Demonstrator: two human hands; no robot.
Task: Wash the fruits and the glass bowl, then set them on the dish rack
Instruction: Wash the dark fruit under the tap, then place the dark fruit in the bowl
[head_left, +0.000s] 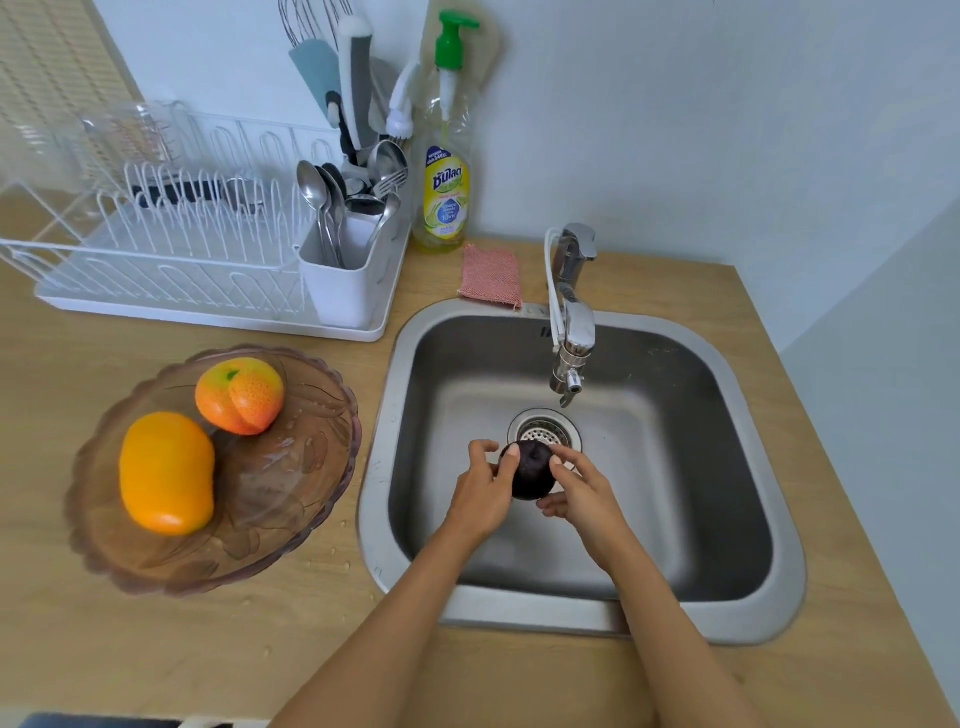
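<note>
Dark fruit (531, 470) gripped between left hand (480, 488) and right hand (582, 493), just before sink (727, 467) drain (545, 430). Soap bottle (447, 156) label behind sink: script unreadable.

Dish rack (171, 244) behind bowl (291, 525); sink (769, 431) right; cloth (491, 276) seemingly behind sink.

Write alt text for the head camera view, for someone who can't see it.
Both hands, left hand and right hand, hold a dark round fruit over the sink drain, below the faucet. Left of it, a glass bowl holds a mango and a peach, before the dish rack.
</note>
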